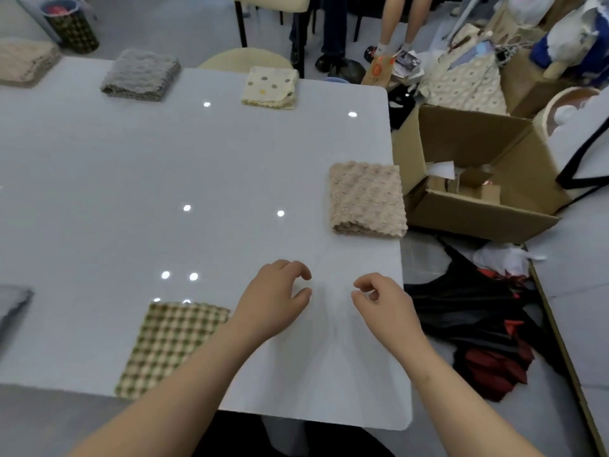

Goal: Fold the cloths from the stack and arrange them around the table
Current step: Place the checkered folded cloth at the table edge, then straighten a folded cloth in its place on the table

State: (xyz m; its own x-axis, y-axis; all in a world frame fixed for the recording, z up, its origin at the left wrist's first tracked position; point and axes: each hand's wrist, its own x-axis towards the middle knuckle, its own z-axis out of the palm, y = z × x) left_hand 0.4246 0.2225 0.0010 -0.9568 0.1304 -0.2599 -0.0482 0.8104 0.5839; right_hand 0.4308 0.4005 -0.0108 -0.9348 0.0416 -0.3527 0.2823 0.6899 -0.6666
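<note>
Left grip point(280, 293) and right grip point(379, 295) hover side by side over bare bench point(230, 159), fingers curled loosely, grasping nothing. Checked cloth point(171, 347) folded just left of left grip, under the forearm. Beige cloth point(367, 199) beyond right grip at bench edge. Dotted cloth point(270, 87) and grey cloth point(141, 75) far ahead.

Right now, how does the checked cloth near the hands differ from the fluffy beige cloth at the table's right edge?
The checked cloth has a green and cream woven check; the fluffy beige cloth is a plain colour with a bumpy pile. The checked cloth looks thin and flat, the beige one thicker, with stacked layers showing. The checked cloth is partly hidden by the left forearm; the beige one is fully visible. Both lie folded near the table edge, untouched by either hand.
</note>
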